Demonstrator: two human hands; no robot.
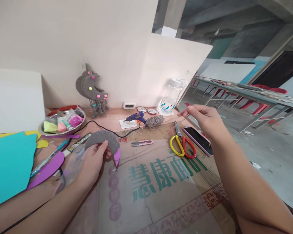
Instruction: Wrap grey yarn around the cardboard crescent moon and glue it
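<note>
My left hand (96,161) is closed on a crescent (102,136) wound with grey yarn, its thumb on the front face. The crescent's lower tip is bare purple. Raised over the right side of the table, my right hand (200,117) pinches a thin strand of grey yarn, which is faint against the background. Between the hands lies the ball of grey yarn (155,121), beside a blue glue gun (135,117). Pink thread snips (143,143) rest on the plastic-covered cardboard (161,201). Scissors (182,146) with one yellow and one red handle lie below my right hand.
A phone (197,140) lies by the scissors, and a clear bottle (172,96) stands behind. At left are a metal bowl (41,128) of clay packets, turquoise sheet (12,165), purple piece (48,170) and pens. A grey moon ornament (90,85) hangs on the white board.
</note>
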